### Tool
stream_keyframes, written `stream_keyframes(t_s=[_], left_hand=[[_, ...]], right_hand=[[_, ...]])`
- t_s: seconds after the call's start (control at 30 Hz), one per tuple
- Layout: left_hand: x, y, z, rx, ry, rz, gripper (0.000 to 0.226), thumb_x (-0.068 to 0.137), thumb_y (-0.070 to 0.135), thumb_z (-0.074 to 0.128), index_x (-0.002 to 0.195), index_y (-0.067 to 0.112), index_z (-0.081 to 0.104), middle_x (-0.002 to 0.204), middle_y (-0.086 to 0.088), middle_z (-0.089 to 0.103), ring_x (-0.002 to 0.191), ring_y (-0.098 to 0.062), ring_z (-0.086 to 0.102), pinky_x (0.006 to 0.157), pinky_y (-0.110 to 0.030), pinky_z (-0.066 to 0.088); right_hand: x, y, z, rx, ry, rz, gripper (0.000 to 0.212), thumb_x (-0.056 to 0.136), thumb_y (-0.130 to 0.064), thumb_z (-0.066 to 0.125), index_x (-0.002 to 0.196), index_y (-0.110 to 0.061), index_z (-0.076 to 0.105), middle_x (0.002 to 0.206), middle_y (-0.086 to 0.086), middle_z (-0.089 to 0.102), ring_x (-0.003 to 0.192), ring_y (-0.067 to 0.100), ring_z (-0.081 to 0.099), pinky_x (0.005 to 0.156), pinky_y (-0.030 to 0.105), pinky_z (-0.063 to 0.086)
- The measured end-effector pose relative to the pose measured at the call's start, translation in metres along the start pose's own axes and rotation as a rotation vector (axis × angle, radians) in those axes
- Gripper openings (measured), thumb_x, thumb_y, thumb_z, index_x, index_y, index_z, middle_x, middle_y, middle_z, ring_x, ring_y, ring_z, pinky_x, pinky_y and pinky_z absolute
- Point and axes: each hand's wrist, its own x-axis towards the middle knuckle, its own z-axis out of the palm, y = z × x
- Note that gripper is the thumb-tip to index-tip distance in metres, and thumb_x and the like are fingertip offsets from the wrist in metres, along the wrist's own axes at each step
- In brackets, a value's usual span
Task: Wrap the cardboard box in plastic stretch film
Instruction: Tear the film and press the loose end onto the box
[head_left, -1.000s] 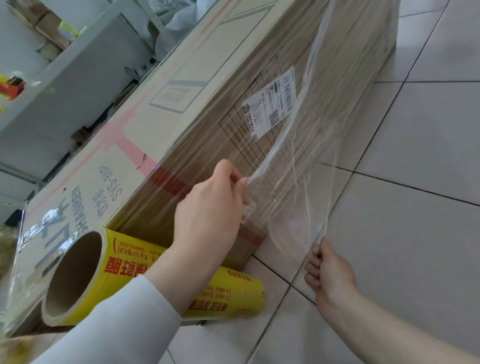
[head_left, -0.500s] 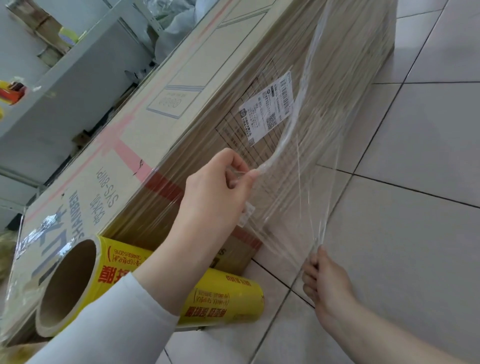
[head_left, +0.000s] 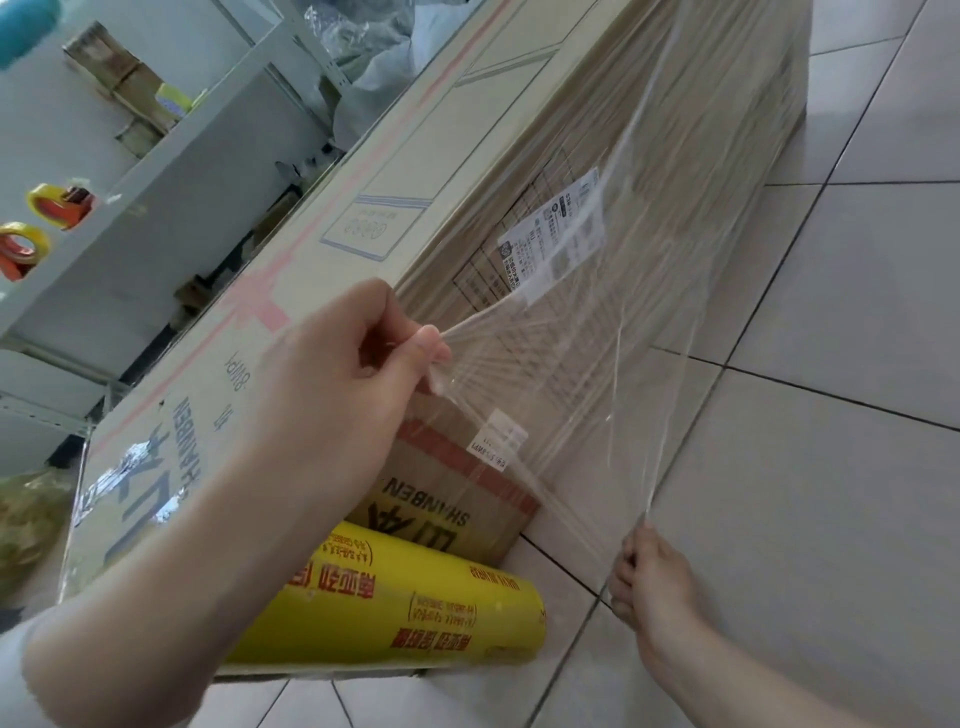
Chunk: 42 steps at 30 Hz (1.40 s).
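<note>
- Head view: looking down at the long cardboard box (head_left: 363, 249) lying on the tiled floor (head_left: 831, 493), running from the lower left up to the top centre of the frame.
- Pinching the upper corner of the loose stretch film (head_left: 623, 389) with the left hand (head_left: 332, 374), thumb against forefinger, at mid-frame beside the box's top edge.
- Gripping the film's lower corner with the right hand (head_left: 649, 587), fingers curled round it, low at the right, just above the tiles.
- Holding the sheet taut and clear of the box's side, in front of the white label (head_left: 561, 234); by the look of it, stretching a length before laying it down.
- Leaving the yellow roll (head_left: 405, 613) lying just beside the box's near end, bottom centre.
- Next, probably: keeping tension at both corners while pressing the sheet flat onto the side, and minding the places where it is bunching into strings.
</note>
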Motion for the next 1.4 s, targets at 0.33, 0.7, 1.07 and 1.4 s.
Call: stream_keyframes(t_s=[0.33, 0.7, 1.07, 1.4], left_hand=[[0.014, -0.02, -0.021, -0.02, 0.01, -0.024, 0.025, 0.092, 0.014, 0.051, 0.067, 0.013, 0.046, 0.075, 0.011, 0.071, 0.055, -0.009, 0.065, 0.053, -0.028, 0.045], [0.024, -0.03, -0.025, -0.038, -0.127, -0.062, 0.02, 0.094, 0.023, 0.045, 0.076, 0.015, 0.045, 0.072, 0.009, 0.07, 0.032, -0.005, 0.041, 0.035, -0.014, 0.034], [0.024, -0.025, -0.021, 0.167, -0.2, 0.043, 0.015, 0.082, 0.033, 0.061, 0.075, 0.02, 0.062, 0.062, 0.0, 0.068, 0.064, 0.007, 0.06, 0.06, 0.003, 0.037], [0.031, -0.035, -0.033, 0.419, -0.008, 0.059, 0.018, 0.093, 0.034, 0.047, 0.075, 0.029, 0.044, 0.077, 0.011, 0.06, 0.068, -0.001, 0.047, 0.056, -0.014, 0.031]], right_hand=[[0.014, 0.014, 0.028, -0.01, -0.007, 0.001, 0.044, 0.104, -0.033, 0.026, 0.064, -0.017, 0.032, 0.03, -0.009, 0.026, 0.021, 0.003, 0.018, 0.034, 0.003, 0.016], [0.029, 0.028, 0.034, -0.022, 0.009, -0.044, 0.044, 0.105, -0.029, 0.023, 0.063, -0.017, 0.03, 0.028, -0.009, 0.025, 0.02, 0.002, 0.018, 0.033, 0.002, 0.017], [0.025, 0.025, 0.028, 0.03, 0.059, -0.001, 0.044, 0.103, -0.036, 0.027, 0.064, -0.017, 0.031, 0.027, -0.009, 0.024, 0.019, 0.001, 0.018, 0.031, 0.002, 0.017], [0.04, 0.039, 0.034, -0.255, 0.2, -0.156, 0.047, 0.099, -0.046, 0.029, 0.06, -0.021, 0.035, 0.053, -0.001, 0.038, 0.041, 0.012, 0.039, 0.046, 0.018, 0.024]])
